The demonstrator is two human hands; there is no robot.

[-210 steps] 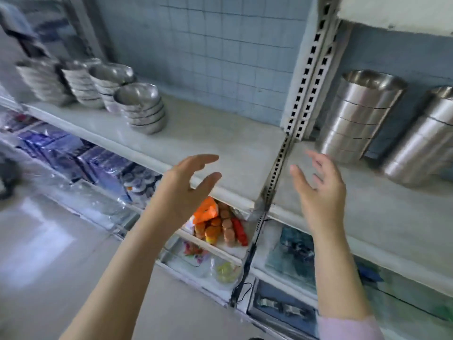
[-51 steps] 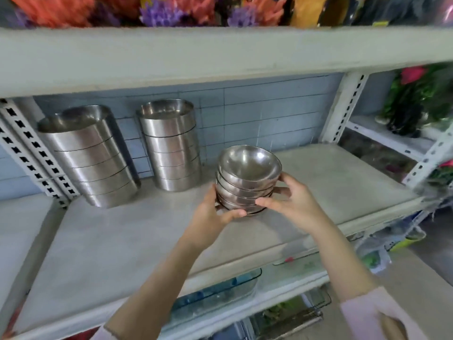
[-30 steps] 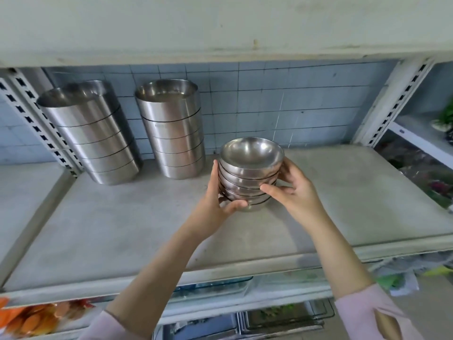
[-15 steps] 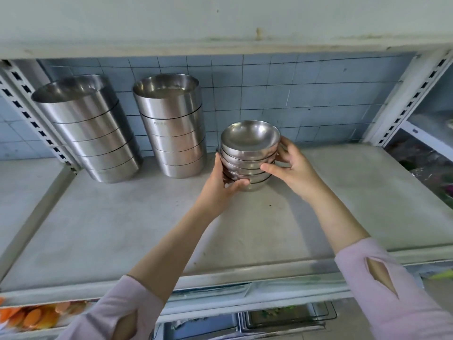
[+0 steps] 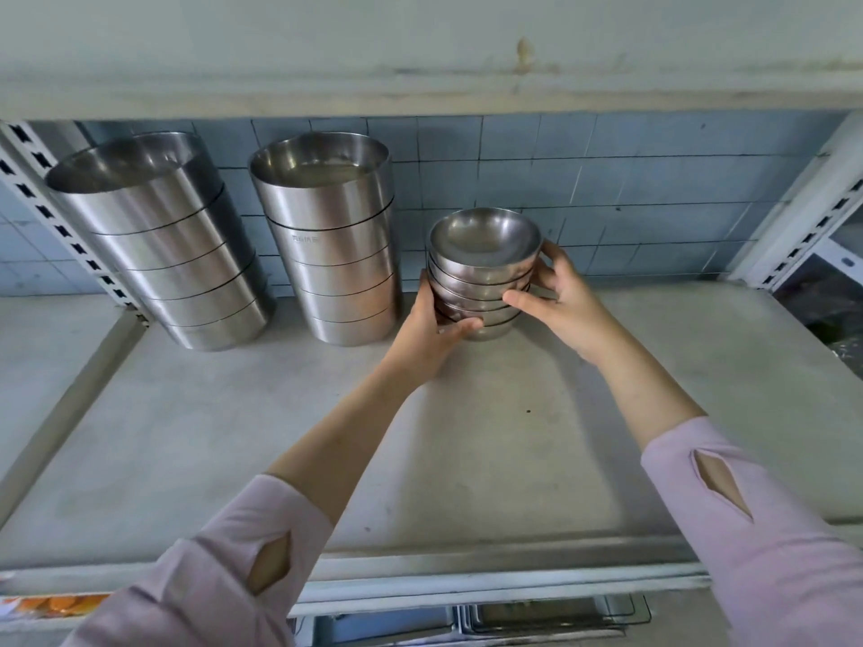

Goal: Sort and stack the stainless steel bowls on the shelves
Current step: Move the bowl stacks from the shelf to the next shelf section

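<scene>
Setting the small bowls down level

Below the fingers [image 5: 460, 328] runs the shelf [image 5: 513, 459]. Just left of them stands the near tall stack [image 5: 336, 254], with the far tall stack [image 5: 159, 254] beyond. Between them is the small bowl stack [image 5: 483, 268], gripped low on both sides by the left hand [image 5: 429, 329] and right hand [image 5: 560, 301]. I cannot tell if its base touches. It is probably best to lower it flat and release both sides together.
</scene>
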